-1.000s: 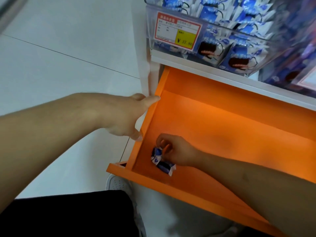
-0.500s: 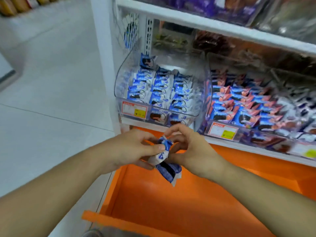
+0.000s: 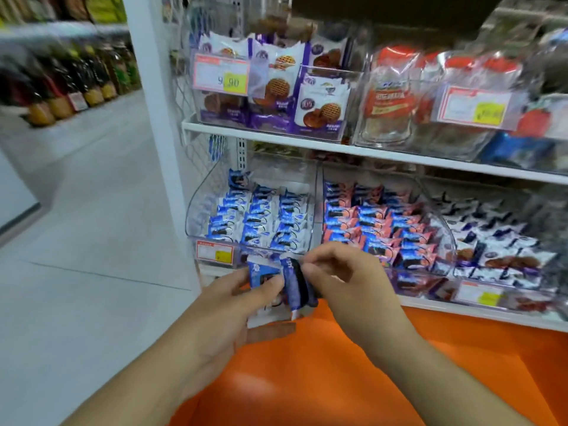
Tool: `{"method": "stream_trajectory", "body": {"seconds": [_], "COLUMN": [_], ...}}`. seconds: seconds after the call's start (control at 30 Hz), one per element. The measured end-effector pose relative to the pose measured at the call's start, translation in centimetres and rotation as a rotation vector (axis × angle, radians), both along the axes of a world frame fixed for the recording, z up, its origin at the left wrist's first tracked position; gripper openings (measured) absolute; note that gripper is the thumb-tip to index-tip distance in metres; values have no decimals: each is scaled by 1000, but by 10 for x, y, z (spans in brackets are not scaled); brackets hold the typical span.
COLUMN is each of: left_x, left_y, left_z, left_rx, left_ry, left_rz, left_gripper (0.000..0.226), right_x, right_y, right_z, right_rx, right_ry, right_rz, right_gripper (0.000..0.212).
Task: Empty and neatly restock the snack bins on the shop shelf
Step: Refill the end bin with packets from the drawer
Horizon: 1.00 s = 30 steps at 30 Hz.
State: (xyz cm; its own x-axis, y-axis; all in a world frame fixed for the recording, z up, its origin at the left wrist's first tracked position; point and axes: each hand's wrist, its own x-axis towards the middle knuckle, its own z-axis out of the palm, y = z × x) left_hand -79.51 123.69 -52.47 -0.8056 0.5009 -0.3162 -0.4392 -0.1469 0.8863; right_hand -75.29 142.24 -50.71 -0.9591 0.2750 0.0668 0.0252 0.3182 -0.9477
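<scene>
1. A white shop shelf (image 3: 399, 153) is seen rising across the upper right, and everything below is placed in relation to it.
2. An orange drawer (image 3: 384, 379) is pulled out from beneath the shelf's lowest board, its floor bare where it shows.
3. On the shelf's lower board three clear bins are set side by side: the left bin (image 3: 196, 216) is filled with rows of blue-and-white snack packets (image 3: 261, 216), the middle bin (image 3: 442, 222) with blue-and-pink packets (image 3: 378, 222), and the right bin (image 3: 491, 284) with white-and-navy packets (image 3: 498, 238) (badly blurred).
4. On the shelf's upper board a clear bin of purple cookie packs (image 3: 319, 103) is placed beside a bin of red-labelled packs (image 3: 390, 99).
5. The left hand (image 3: 221, 315) is held just in front of the left bin, above the drawer; one blue-and-white packet (image 3: 258, 273) is pinched between its thumb and curled fingers.
6. The right hand (image 3: 347, 287) is held beside it, before the shelf's lower edge; a second dark blue packet (image 3: 296, 287) is gripped by its curled fingertips, touching the first packet.
7. A red-and-yellow price tag (image 3: 215, 252) is fixed to the left bin's front, just left of the hands.
</scene>
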Motion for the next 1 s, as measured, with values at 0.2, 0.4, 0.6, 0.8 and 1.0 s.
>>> {"method": "stream_trajectory", "body": {"seconds": [0.2, 0.4, 0.6, 0.8, 1.0], "left_x": [-6, -14, -13, -23, -39], "left_y": [18, 41, 54, 41, 24], "left_z": [21, 36, 31, 21, 10], "left_rx": [70, 63, 22, 7, -82], "left_ry": [27, 26, 65, 97, 144], "left_rz": [39, 64, 95, -2, 8], "left_gripper": [33, 36, 26, 25, 20], "right_x": [10, 9, 13, 5, -4], "right_y": [7, 40, 51, 43, 36], "right_z": [13, 21, 17, 14, 14], "right_rx": [-39, -433, -495, -373, -265], "right_ry": [-21, -2, -44, -62, -80], "right_rz": [180, -23, -72, -50, 14], "right_gripper": [37, 28, 25, 24, 61]}}
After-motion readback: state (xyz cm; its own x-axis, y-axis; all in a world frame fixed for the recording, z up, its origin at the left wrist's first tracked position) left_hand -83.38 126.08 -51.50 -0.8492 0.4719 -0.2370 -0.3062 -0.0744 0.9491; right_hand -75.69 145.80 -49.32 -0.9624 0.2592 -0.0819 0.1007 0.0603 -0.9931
